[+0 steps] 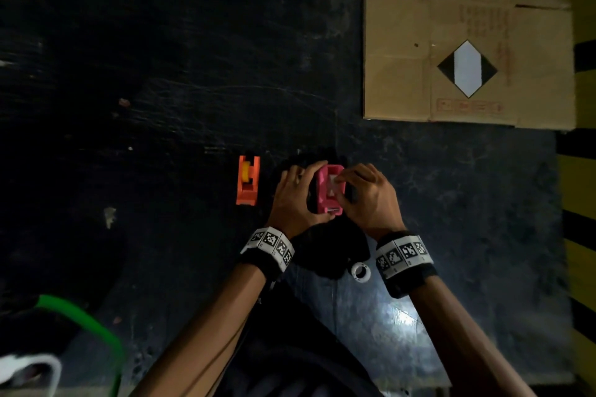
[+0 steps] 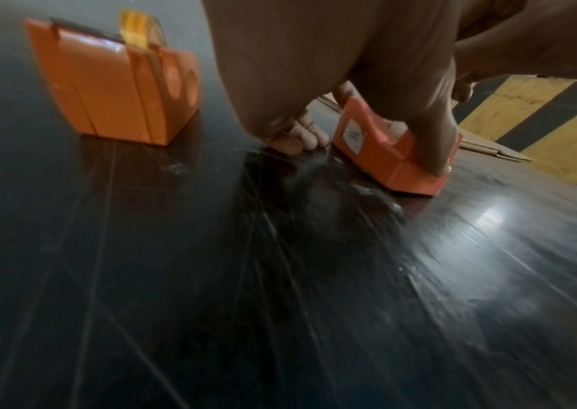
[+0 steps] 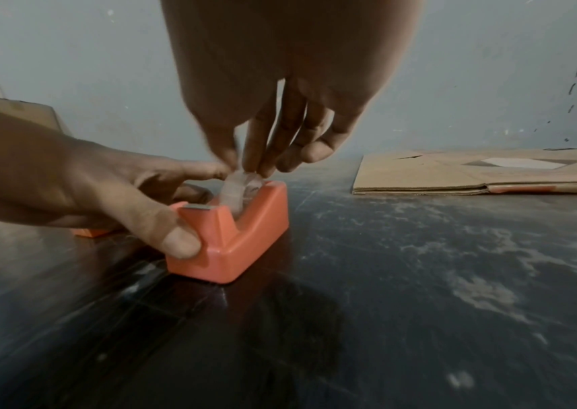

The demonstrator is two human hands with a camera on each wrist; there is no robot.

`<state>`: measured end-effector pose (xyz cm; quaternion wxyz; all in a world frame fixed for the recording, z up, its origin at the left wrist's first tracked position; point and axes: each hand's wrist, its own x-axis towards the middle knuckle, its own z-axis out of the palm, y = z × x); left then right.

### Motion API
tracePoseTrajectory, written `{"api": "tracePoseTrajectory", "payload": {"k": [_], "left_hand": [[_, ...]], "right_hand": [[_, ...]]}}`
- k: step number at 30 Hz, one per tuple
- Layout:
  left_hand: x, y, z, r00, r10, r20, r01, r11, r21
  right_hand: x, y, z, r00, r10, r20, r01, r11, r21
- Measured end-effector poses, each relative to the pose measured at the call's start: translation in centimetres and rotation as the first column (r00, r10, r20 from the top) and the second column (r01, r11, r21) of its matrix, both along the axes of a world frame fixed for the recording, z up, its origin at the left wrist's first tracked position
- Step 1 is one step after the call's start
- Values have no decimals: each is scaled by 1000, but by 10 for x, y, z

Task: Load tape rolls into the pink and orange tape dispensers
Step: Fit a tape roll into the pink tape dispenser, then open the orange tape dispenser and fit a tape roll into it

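Observation:
The pink tape dispenser (image 1: 329,190) stands on the dark table, and a clear tape roll (image 3: 239,188) sits in its slot. My left hand (image 1: 295,193) grips the dispenser from its left side, thumb on the front corner near the cutter blade (image 3: 197,206). Above the slot, my right hand (image 1: 364,193) pinches the top of the clear roll (image 1: 333,182) with its fingertips (image 3: 258,166). To the left stands the orange tape dispenser (image 1: 247,182) with a yellow tape roll (image 2: 141,27) loaded in it.
A small white tape core (image 1: 360,271) lies on the table between my wrists. Flattened cardboard (image 1: 467,42) covers the far right of the table. A yellow and black striped edge (image 1: 580,171) runs along the right. A green tube (image 1: 84,316) curves at the near left.

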<state>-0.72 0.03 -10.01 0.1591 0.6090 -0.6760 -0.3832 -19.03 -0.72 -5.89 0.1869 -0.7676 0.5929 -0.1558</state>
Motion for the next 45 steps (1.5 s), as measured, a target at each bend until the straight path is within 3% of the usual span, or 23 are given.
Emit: {"api": "tracePoseTrajectory", "payload": {"k": [6, 12, 20, 31, 37, 45], "left_hand": [[1, 0, -2, 1000, -4, -14, 4, 1000, 13], [2, 2, -4, 1000, -27, -3, 27, 999, -20], [5, 2, 0, 999, -50, -8, 49, 997, -61], [5, 1, -1, 999, -45, 30, 47, 997, -57], [7, -2, 1, 996, -88, 20, 88, 996, 14], [11, -2, 14, 987, -152, 56, 148, 986, 75]], "right_hand": [[-6, -15, 9, 995, 97, -35, -92, 987, 133], [-8, -31, 22, 988, 155, -21, -151, 979, 141], [-5, -22, 26, 989, 136, -50, -132, 987, 89], [1, 37, 22, 988, 100, -119, -87, 990, 108], [5, 45, 9, 992, 32, -121, -18, 994, 110], [16, 58, 15, 979, 60, -193, -44, 996, 83]]}}
